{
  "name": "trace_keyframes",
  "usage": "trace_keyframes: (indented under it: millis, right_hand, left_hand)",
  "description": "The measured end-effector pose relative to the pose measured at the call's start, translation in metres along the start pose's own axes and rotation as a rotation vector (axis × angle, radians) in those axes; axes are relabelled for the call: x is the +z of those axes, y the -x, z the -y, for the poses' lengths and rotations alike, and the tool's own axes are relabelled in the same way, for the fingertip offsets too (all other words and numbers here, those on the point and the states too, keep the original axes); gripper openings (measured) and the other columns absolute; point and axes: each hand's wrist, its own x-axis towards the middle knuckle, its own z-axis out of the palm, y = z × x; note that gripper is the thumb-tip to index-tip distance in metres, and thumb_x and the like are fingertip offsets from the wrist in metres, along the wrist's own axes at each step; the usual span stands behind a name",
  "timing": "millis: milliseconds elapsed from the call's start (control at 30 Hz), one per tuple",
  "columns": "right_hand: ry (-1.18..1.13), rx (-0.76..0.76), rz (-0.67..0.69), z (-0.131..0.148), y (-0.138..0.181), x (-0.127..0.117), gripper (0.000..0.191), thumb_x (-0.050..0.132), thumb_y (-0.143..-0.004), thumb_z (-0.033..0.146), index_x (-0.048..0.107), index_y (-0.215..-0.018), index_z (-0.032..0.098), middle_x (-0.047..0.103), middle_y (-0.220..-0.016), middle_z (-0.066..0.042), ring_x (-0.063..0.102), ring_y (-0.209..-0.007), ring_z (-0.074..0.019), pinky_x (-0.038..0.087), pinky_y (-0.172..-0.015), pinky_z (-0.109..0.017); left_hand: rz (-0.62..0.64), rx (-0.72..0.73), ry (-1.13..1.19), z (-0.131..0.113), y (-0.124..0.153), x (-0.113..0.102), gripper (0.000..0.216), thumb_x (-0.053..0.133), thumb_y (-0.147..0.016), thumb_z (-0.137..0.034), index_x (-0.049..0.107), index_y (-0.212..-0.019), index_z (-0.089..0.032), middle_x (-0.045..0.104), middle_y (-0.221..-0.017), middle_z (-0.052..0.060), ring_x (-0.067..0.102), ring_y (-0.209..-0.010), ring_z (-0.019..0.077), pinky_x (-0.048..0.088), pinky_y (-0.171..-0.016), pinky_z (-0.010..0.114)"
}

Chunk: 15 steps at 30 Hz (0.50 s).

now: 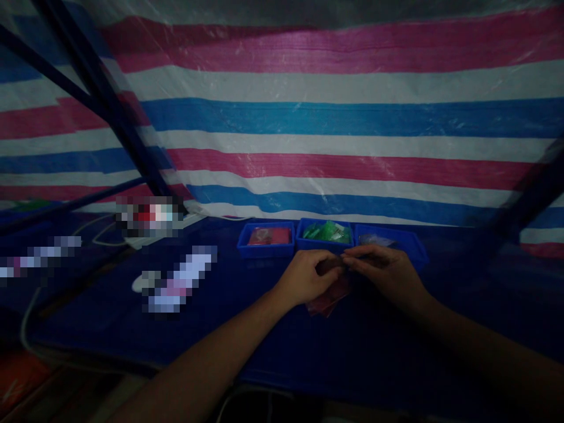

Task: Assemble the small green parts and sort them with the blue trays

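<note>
Both of my hands meet over the blue table, just in front of a row of bins. My left hand (306, 275) is closed with its fingers curled. Thin reddish, see-through plastic bags (326, 301) stick out below it and look gripped by it. My right hand (385, 270) is pinched, its fingertips touching the left fingertips; whatever lies between them is too dark and small to name. Behind the hands stand a blue bin with red packets (282, 236), a bin with green packets (328, 231) and a third bin (412, 244) holding clear packets, partly covered by my right hand.
A blue table (268, 341) spreads under my arms. To the left lie a white rounded object (143, 282), blurred-out items and a white power strip (194, 218) with cables. Dark metal bars (127, 141) slant at the left. A striped plastic sheet (330, 117) hangs behind.
</note>
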Motion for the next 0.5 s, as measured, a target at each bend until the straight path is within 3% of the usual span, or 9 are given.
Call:
trace_keyframes:
  millis: [300, 500]
  right_hand:
    - [-0.077, -0.034, -0.086, -0.001, -0.004, 0.000, 0.033, 0.089, -0.074, 0.045, 0.077, -0.094, 0.021, 0.081, -0.092, -0.007, 0.078, -0.086, -0.0240, 0.064, -0.080, -0.036]
    - [-0.086, -0.049, -0.037, -0.013, -0.009, -0.003, 0.039, 0.087, -0.078, 0.045, 0.072, -0.105, 0.021, 0.079, -0.097, -0.006, 0.077, -0.090, -0.0223, 0.063, -0.085, -0.036]
  left_hand:
    - [-0.039, -0.090, 0.164, 0.003, -0.001, 0.000, 0.034, 0.068, -0.094, -0.047, 0.075, -0.094, -0.014, 0.076, -0.085, 0.004, 0.064, -0.070, 0.0153, 0.045, -0.063, 0.024]
    - [-0.029, -0.094, 0.254, 0.007, -0.002, 0.000, 0.036, 0.067, -0.095, -0.049, 0.076, -0.094, -0.014, 0.075, -0.085, 0.004, 0.066, -0.073, 0.0156, 0.046, -0.066, 0.024]
